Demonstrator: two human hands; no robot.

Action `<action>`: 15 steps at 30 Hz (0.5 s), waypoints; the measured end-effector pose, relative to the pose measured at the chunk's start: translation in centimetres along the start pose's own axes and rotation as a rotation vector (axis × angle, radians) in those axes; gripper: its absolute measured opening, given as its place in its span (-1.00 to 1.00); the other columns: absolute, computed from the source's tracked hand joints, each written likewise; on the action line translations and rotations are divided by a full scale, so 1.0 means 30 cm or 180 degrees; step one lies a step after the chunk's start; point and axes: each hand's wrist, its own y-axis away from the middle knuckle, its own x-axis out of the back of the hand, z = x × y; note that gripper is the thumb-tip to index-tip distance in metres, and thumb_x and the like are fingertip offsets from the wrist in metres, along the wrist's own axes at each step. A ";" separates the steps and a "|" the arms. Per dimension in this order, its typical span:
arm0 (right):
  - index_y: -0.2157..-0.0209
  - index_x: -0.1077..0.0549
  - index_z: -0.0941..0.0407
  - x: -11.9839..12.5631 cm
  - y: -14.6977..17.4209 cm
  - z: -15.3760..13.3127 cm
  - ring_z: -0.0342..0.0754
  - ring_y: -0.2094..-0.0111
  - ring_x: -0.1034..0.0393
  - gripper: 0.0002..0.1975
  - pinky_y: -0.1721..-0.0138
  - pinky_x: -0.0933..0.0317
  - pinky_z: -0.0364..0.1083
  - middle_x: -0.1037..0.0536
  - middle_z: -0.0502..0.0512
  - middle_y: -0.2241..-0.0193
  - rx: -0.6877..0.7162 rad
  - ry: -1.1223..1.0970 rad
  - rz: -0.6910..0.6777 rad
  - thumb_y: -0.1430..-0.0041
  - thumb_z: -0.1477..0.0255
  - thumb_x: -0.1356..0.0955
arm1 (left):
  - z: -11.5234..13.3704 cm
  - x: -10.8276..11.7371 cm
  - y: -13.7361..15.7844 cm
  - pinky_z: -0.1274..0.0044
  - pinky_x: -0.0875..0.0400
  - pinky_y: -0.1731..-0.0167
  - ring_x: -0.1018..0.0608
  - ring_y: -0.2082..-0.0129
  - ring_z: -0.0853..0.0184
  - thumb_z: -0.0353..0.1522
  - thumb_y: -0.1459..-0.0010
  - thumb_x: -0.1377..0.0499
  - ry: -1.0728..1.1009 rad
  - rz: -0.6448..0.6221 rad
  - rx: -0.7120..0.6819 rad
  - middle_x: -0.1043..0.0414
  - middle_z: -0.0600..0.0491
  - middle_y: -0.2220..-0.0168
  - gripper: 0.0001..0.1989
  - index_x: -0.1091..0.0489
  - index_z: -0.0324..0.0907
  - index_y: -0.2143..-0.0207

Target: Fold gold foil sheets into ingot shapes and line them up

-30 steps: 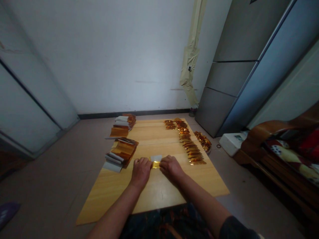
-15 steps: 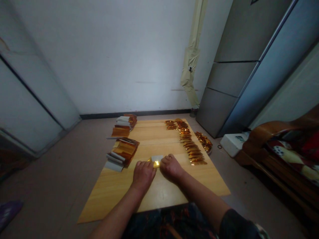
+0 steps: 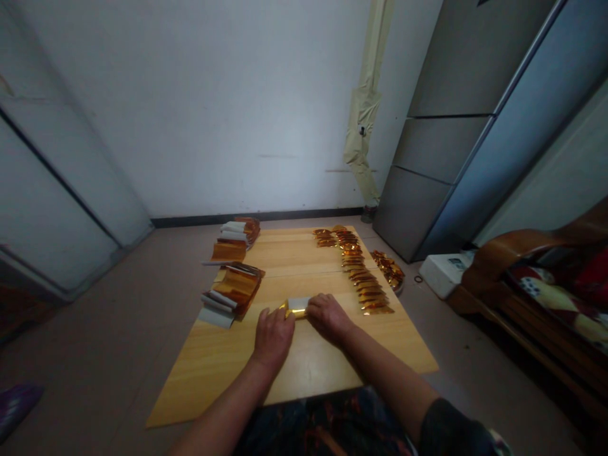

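Gold foil sheet [image 3: 296,308], shiny, part-folded with grey backing, pinched between both hands' fingers [image 3: 287,315]

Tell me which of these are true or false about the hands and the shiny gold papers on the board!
1. Both hands touch one small gold sheet. True: the left hand and right hand meet at the gold sheet.
2. The row of folded gold pieces lies to the left of the hands. False: the row runs along the right side of the board.
3. Stacks of gold and white sheets sit on the board's left side. True: the stacks lie there.
4. The board rests on a high table. False: it lies low on the floor.
5. A grey fridge stands at the right. True: the fridge is there.
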 end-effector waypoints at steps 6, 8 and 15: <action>0.38 -0.54 0.06 -0.029 0.000 0.038 -0.08 0.22 -0.27 -0.90 0.19 -0.02 -0.10 -0.51 0.01 0.27 -0.0197 -0.0671 0.0185 -0.19 0.50 -0.37 | -0.010 -0.002 0.015 0.19 -0.16 -0.08 -0.54 0.19 0.19 -0.45 -0.26 -0.02 0.0025 -0.0023 -0.0035 -0.52 -0.07 0.20 -0.75 -0.49 -0.12 0.20; 0.39 -0.54 0.06 -0.034 -0.005 0.046 -0.08 0.21 -0.28 -0.90 0.17 -0.03 -0.11 -0.51 0.00 0.27 -0.0296 -0.0855 0.0201 -0.17 0.51 -0.38 | -0.009 0.001 0.021 0.16 -0.16 -0.09 -0.54 0.15 0.17 -0.43 -0.26 -0.03 0.0049 -0.0044 -0.0083 -0.52 -0.09 0.16 -0.76 -0.49 -0.09 0.18; 0.38 -0.49 0.10 -0.013 -0.036 0.035 -0.09 0.23 -0.24 -0.88 0.21 -0.01 -0.12 -0.48 0.02 0.29 -0.0524 -0.0893 -0.0031 -0.23 0.49 -0.33 | -0.014 0.001 0.037 0.11 -0.13 -0.13 -0.47 -0.01 0.15 -0.41 -0.25 -0.06 0.0224 -0.0135 -0.0148 -0.46 -0.13 -0.02 -0.74 -0.46 -0.03 0.08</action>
